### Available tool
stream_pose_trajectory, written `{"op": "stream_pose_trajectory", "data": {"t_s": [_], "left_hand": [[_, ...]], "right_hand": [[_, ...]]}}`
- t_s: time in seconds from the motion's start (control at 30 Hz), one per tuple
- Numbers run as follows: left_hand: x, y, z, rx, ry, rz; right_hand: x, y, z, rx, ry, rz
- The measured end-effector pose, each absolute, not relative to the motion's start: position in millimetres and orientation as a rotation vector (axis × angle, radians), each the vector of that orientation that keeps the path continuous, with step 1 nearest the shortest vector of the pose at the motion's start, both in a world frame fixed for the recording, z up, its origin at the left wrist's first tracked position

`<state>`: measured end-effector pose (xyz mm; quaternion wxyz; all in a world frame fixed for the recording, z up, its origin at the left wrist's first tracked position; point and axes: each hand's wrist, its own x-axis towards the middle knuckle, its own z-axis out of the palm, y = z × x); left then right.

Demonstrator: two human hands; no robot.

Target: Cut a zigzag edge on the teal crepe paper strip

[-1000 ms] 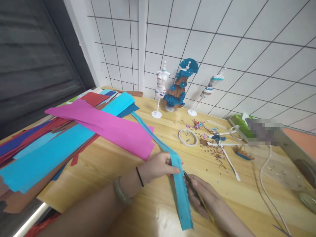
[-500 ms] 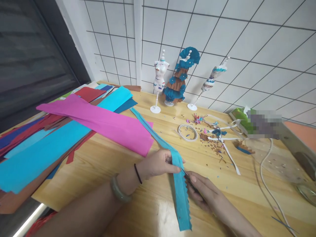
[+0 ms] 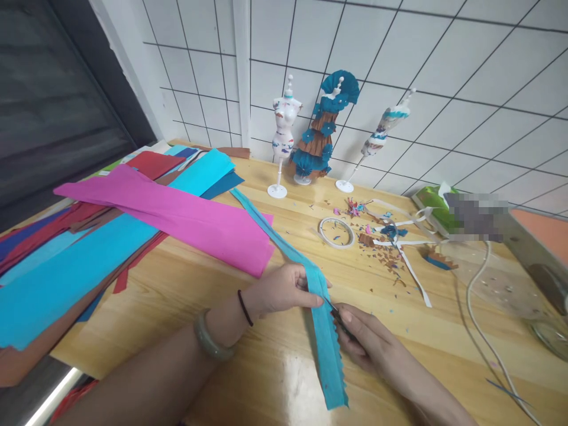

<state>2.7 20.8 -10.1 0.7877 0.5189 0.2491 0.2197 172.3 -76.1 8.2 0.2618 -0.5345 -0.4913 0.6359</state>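
Note:
A long teal crepe paper strip (image 3: 325, 355) runs from beside the pink paper down toward the table's front. Its right edge is cut into small teeth along the lower part; above the blades the edge is straight. My left hand (image 3: 293, 290) pinches the strip between thumb and fingers, with the fingertips behind it. Dark scissors (image 3: 338, 319) are in my right hand (image 3: 366, 334), fingers wrapped round the handles, which are mostly hidden. The blade tips meet the strip's right edge just below my left thumb.
Pink crepe paper (image 3: 190, 213) lies over a stack of coloured sheets at left. Three small dress forms stand along the wall, the middle one in a blue-brown paper dress (image 3: 322, 133). A tape roll (image 3: 336, 232), paper scraps (image 3: 386, 254) and a white cable (image 3: 474, 307) lie at right.
The view has tilted and shifted slightly. The scissors remain at the strip's edge below my left thumb, and the strip's lower end has swung a little right.

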Motion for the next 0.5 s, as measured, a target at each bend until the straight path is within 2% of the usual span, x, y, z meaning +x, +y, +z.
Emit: {"op": "stream_pose_trajectory", "data": {"t_s": [0.5], "left_hand": [[2.0, 21.5, -9.7, 1.088, 0.551, 0.451]], "right_hand": [[172.2, -76.9, 10.6, -1.471, -1.36, 1.694]]}}
